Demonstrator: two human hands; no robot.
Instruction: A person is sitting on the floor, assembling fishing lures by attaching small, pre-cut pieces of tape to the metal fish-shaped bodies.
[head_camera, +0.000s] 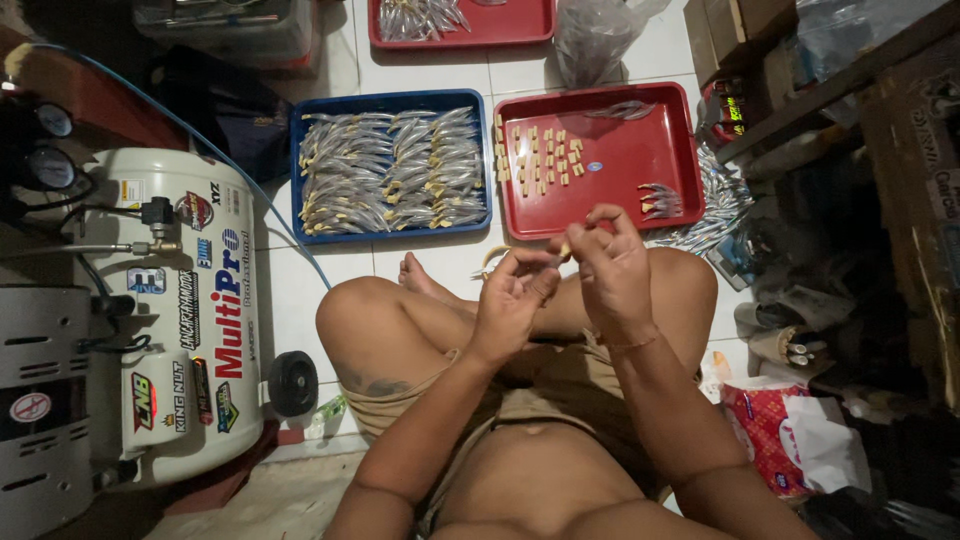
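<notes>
Bare centre of red tray (620, 165) passable; blue tray (392, 100) blocks its left, clutter under the wooden bench (850, 85) its right.

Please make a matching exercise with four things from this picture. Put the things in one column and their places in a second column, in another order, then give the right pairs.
1. blue tray
2. red tray
3. white tank
4. left hand

a. beside the person's left leg
b. holds small tan blocks
c. above the lap
d. full of silver lures

Pairs: 1-d, 2-b, 3-a, 4-c
</notes>
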